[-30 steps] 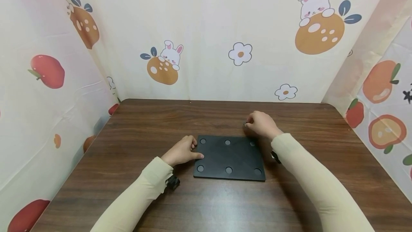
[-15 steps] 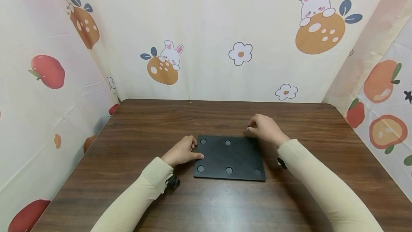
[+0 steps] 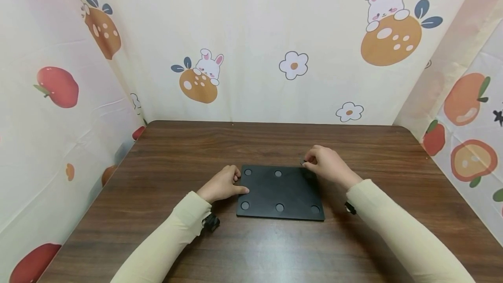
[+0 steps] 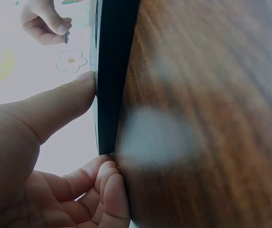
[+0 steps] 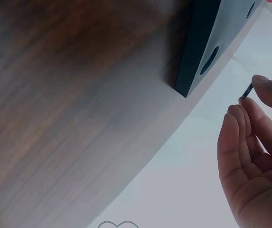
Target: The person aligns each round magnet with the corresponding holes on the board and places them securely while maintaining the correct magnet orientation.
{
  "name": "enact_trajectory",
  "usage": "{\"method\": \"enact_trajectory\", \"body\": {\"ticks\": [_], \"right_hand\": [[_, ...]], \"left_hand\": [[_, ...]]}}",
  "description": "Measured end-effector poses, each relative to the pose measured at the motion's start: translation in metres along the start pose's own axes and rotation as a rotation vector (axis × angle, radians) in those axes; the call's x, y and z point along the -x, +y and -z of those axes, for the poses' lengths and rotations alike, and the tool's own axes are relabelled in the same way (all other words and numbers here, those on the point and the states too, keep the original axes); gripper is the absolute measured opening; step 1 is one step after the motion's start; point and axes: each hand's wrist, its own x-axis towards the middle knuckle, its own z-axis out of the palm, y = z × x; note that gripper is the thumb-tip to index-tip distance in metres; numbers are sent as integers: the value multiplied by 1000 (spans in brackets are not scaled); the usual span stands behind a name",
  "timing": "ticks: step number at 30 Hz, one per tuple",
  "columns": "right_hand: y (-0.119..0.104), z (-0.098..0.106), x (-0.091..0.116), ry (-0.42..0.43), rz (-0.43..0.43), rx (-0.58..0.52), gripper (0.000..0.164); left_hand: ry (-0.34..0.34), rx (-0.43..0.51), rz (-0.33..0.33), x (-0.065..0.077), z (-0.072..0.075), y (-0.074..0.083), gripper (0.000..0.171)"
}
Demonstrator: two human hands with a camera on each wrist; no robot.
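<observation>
A black rectangular board (image 3: 280,189) with several round recesses lies flat on the table. My left hand (image 3: 221,183) holds its left edge, the thumb on the top face and the curled fingers against the side, as the left wrist view also shows. Above the board's far right corner, my right hand (image 3: 328,165) pinches a small thin dark disc (image 5: 247,90) between thumb and index finger. Seen in the right wrist view, the disc is edge-on and apart from the board. The far right recess is covered by the right hand in the head view.
The brown wood-grain table (image 3: 188,143) extends around the board on every side. A printed curtain (image 3: 255,91) with fruit and rabbits hangs behind the table and along both sides. A small black device (image 3: 211,222) is strapped at the left wrist.
My right hand has moved toward me and slightly right, carrying the small disc closer to the board's far right corner. The left hand and the board have stayed still.
</observation>
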Motion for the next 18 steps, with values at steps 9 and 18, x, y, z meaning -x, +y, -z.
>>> {"method": "enact_trajectory", "body": {"ticks": [9, 18], "right_hand": [[-4, -2, 12, -7, 18, -4, 11], [-7, -3, 22, 14, 51, 8, 11]], "left_hand": [[3, -4, 0, 0, 0, 0, 49], [3, -17, -9, -1, 0, 0, 49]]}}
